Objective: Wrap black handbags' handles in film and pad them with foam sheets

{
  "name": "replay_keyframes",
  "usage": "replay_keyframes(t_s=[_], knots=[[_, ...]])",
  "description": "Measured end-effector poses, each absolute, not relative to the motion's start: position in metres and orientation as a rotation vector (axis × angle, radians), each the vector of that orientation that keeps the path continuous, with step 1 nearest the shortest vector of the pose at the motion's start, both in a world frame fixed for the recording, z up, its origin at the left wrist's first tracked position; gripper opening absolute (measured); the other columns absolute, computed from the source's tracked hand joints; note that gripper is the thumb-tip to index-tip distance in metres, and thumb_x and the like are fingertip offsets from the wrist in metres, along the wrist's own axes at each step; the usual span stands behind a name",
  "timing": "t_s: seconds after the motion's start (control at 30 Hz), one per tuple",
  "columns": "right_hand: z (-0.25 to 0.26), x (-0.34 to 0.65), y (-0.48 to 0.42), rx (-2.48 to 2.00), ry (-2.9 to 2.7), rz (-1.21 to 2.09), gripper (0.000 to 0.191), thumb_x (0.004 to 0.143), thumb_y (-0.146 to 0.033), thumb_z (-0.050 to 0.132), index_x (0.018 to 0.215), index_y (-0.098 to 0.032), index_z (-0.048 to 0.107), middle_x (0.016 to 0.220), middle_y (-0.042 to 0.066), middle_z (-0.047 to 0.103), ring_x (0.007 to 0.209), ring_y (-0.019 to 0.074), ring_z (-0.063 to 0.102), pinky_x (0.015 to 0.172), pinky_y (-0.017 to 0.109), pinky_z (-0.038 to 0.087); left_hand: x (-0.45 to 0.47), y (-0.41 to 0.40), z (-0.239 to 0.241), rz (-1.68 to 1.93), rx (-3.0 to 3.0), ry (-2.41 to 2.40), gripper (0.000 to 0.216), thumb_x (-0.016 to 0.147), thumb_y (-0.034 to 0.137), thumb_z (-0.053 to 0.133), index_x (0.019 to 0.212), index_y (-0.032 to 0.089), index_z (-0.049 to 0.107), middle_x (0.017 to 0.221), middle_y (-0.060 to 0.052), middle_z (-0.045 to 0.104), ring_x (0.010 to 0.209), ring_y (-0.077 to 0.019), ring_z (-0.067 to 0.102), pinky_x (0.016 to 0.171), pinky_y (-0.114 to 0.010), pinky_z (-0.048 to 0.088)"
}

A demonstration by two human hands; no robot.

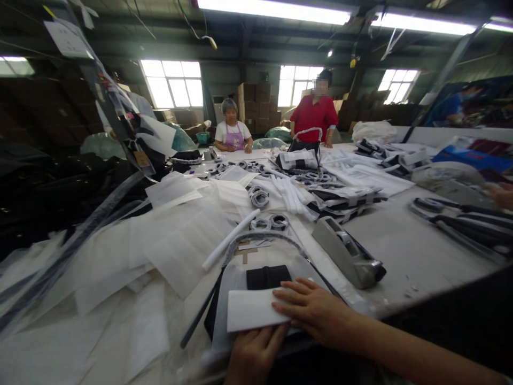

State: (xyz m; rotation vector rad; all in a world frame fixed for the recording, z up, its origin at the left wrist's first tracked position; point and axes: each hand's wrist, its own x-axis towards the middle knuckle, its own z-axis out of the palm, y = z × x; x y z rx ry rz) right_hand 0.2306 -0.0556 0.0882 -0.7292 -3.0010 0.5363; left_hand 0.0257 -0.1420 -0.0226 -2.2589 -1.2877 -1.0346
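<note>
A black handbag (pixel 216 305) lies at the table's near edge, partly covered with translucent white foam. Its handle (pixel 262 235) arches away from me in clear wrap. Across the bag, nearest me, rests a folded white foam sheet (pixel 248 310), just below a black strap panel (pixel 267 277). My left hand (pixel 256 353) grips the sheet's near edge with bent fingers; the fingertips are partly hidden. My right hand (pixel 312 310) lies on the sheet's right end, its fingers stretched out and flat.
Loose foam sheets (pixel 116 262) are spread over the left side. A grey tape dispenser (pixel 347 251) stands to the right of the bag. Beyond are a foam tube (pixel 230 239), coiled wrapped straps (pixel 258 197) and stacked bags (pixel 340 200). Two people (pixel 315 112) are across the table.
</note>
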Motion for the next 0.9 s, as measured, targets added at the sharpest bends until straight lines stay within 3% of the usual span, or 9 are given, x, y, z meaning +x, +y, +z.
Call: replay_keyframes(t_s=[0.2, 0.47, 0.53, 0.67, 0.73, 0.8, 0.9], knots=[[0.088, 0.231, -0.061, -0.741, -2.988, 0.609, 0.052, 0.1, -0.026, 0.046, 0.151, -0.034, 0.035, 0.154, 0.0, 0.04, 0.142, 0.0297, 0.035, 0.116, 0.054, 0.026, 0.019, -0.14, -0.017, -1.047, -2.286, -1.164, 0.042, 0.104, 0.016, 0.027, 0.122, 0.023, 0.065, 0.089, 0.002, 0.078, 0.062, -0.0142, 0.07, 0.057, -0.028, 0.052], [0.084, 0.232, -0.061, -0.745, -2.934, 0.663, 0.053, 0.098, -0.025, 0.047, 0.149, -0.032, 0.039, 0.153, 0.002, 0.042, 0.14, 0.0319, 0.037, 0.117, 0.057, 0.021, 0.001, -0.152, -0.01, -0.877, -2.32, -1.045, 0.04, 0.102, 0.009, 0.03, 0.117, 0.017, 0.066, 0.109, -0.001, 0.077, 0.101, -0.0152, 0.07, 0.09, -0.029, 0.052], [0.085, 0.232, -0.062, -0.744, -2.931, 0.648, 0.052, 0.097, -0.024, 0.047, 0.148, -0.031, 0.041, 0.152, 0.003, 0.043, 0.139, 0.0328, 0.039, 0.116, 0.058, 0.021, 0.001, -0.158, -0.011, -0.867, -2.304, -1.109, 0.037, 0.102, 0.012, 0.034, 0.121, 0.018, 0.066, 0.11, 0.0, 0.076, 0.105, -0.0151, 0.068, 0.095, -0.028, 0.049], [0.082, 0.232, -0.062, -0.707, -2.916, 0.599, 0.052, 0.095, -0.022, 0.049, 0.146, -0.029, 0.045, 0.151, 0.006, 0.046, 0.137, 0.0346, 0.041, 0.114, 0.062, 0.021, 0.007, -0.162, 0.01, -0.82, -2.077, -1.262, 0.035, 0.098, 0.017, 0.05, 0.128, 0.03, 0.063, 0.1, 0.004, 0.078, 0.092, -0.0148, 0.07, 0.107, -0.033, 0.041], [0.08, 0.232, -0.061, -0.676, -2.911, 0.583, 0.052, 0.094, -0.021, 0.049, 0.145, -0.029, 0.045, 0.15, 0.007, 0.047, 0.136, 0.0342, 0.043, 0.113, 0.063, 0.022, 0.011, -0.156, 0.03, -0.718, -2.062, -1.275, 0.037, 0.097, 0.023, 0.053, 0.132, 0.029, 0.059, 0.113, 0.002, 0.075, 0.1, -0.0183, 0.069, 0.112, -0.039, 0.038], [0.079, 0.232, -0.059, -0.643, -2.913, 0.574, 0.051, 0.093, -0.02, 0.05, 0.143, -0.028, 0.047, 0.147, 0.007, 0.05, 0.135, 0.033, 0.044, 0.113, 0.062, 0.024, 0.013, -0.146, 0.044, -0.599, -2.187, -1.213, 0.041, 0.099, 0.032, 0.047, 0.137, 0.022, 0.055, 0.133, -0.002, 0.065, 0.118, -0.0237, 0.063, 0.107, -0.041, 0.046], [0.077, 0.231, -0.058, -0.622, -2.891, 0.563, 0.046, 0.093, -0.02, 0.052, 0.139, -0.026, 0.053, 0.141, 0.007, 0.056, 0.134, 0.0308, 0.047, 0.114, 0.059, 0.028, 0.015, -0.133, 0.042, -0.514, -2.327, -1.163, 0.044, 0.102, 0.028, 0.033, 0.137, 0.012, 0.053, 0.138, -0.007, 0.061, 0.125, -0.0222, 0.059, 0.096, -0.033, 0.056]])
